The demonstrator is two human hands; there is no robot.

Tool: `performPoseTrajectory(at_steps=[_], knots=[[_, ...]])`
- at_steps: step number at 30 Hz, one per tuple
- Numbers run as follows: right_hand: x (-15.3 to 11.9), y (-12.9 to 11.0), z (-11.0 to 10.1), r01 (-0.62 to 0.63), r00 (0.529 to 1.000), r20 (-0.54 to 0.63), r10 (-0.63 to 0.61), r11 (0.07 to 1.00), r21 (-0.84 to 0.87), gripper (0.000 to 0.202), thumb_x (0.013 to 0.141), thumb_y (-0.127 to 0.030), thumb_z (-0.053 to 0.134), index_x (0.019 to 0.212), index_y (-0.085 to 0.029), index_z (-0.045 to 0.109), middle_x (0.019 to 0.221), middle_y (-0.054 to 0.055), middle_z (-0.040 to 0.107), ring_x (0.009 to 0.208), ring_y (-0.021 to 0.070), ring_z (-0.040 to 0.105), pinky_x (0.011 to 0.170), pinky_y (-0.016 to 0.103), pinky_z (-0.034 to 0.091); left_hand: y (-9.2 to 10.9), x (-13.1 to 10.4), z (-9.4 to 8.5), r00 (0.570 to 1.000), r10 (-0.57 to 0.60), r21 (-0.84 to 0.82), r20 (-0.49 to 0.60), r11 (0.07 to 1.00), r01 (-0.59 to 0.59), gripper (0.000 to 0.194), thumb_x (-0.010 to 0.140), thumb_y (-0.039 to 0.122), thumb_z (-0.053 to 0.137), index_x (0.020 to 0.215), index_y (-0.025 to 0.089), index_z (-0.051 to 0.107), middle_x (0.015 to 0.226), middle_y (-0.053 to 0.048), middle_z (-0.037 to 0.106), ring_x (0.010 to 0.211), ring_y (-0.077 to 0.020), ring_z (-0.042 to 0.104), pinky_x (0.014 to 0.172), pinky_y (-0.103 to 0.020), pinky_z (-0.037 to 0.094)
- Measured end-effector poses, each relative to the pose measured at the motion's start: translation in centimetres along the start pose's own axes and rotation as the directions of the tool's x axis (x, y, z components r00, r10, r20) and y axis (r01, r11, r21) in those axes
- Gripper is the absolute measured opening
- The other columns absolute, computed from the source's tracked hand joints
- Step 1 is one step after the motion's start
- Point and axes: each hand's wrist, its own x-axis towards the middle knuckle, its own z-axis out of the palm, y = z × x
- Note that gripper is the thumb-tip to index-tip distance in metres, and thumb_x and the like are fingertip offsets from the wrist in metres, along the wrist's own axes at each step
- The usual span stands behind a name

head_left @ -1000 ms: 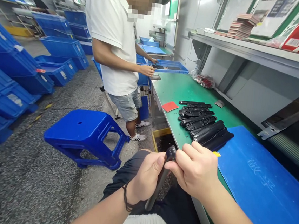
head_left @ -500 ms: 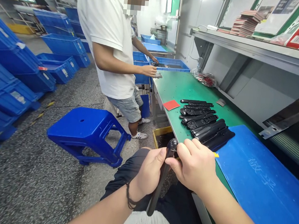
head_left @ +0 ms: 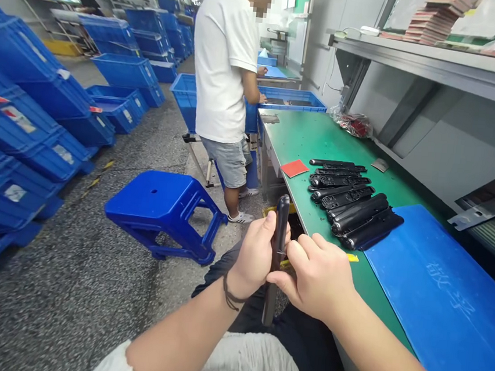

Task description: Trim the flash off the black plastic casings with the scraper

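My left hand [head_left: 254, 256] is wrapped round a long black plastic part [head_left: 281, 226], held nearly upright above my lap. My right hand [head_left: 320, 277] is closed on a slim tool with a yellow handle [head_left: 352, 258], whose end sticks out behind the fist. A thin metal tip seems to touch the part's right edge between the two hands; most of the tool is hidden by my fingers. Several similar black plastic parts [head_left: 359, 211] lie in a row on the green bench [head_left: 291, 134].
A blue sheet [head_left: 443, 286] covers the near bench, with a red card [head_left: 295, 168] at its left edge. To the left are a blue stool [head_left: 154, 200] and stacked blue crates [head_left: 30, 124]. A co-worker in a white shirt [head_left: 224, 61] stands by the far bench end. A shelf [head_left: 439, 58] overhangs.
The black part now stands more upright, and my right hand's tool has moved down along its edge. The co-worker has turned away toward the blue crate. My view has shifted left.
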Motion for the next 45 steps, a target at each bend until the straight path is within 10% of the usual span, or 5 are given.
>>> performPoseTrajectory(at_steps=[13,20,24,45], knots=[[-0.2,-0.6,0.1,0.037,0.996,0.077,-0.039,0.999,0.035,0.057,0.108,-0.066,0.036,0.083,-0.02,0.059,0.078,0.005,0.058,0.072,0.0213,0.043,0.063,0.037,0.021,1.3,1.2,0.3,0.995,-0.077,-0.214,0.067,0.973,0.09,0.062,0.095,0.072,0.058,0.066,0.02,0.041,0.054,0.008,0.029,0.041,-0.0049,0.023,0.036,-0.018,0.02],[-0.4,-1.6,0.3,0.027,0.973,0.228,-0.038,0.998,0.053,0.071,0.086,-0.091,0.053,0.084,-0.021,0.056,0.079,0.004,0.059,0.07,0.02,0.045,0.062,0.036,0.014,2.9,3.1,-0.5,0.988,-0.154,-0.272,-0.032,0.952,0.14,0.058,0.111,0.053,0.03,0.066,0.019,0.041,0.052,0.007,0.03,0.035,-0.0048,0.02,0.033,-0.016,0.017],[-0.3,-1.9,0.5,0.03,0.969,0.245,-0.036,0.999,0.028,0.06,0.089,-0.08,0.065,0.084,-0.021,0.055,0.078,0.003,0.059,0.071,0.0204,0.046,0.062,0.035,0.012,3.1,4.0,-0.9,0.974,-0.207,-0.34,-0.097,0.926,0.163,0.057,0.111,0.053,0.028,0.068,0.019,0.044,0.053,0.008,0.031,0.034,-0.0057,0.022,0.031,-0.017,0.016],[-0.5,-0.7,0.8,0.122,0.962,-0.238,-0.135,0.99,-0.069,0.047,0.104,-0.033,0.063,0.063,-0.021,0.043,0.059,-0.001,0.043,0.06,0.0166,0.034,0.06,0.037,0.017,2.1,6.7,-3.6,0.839,-0.252,-0.492,-0.483,0.87,-0.022,0.051,0.112,0.046,0.03,0.068,0.021,0.037,0.048,0.008,0.032,0.032,-0.0072,0.023,0.035,-0.022,0.014]])
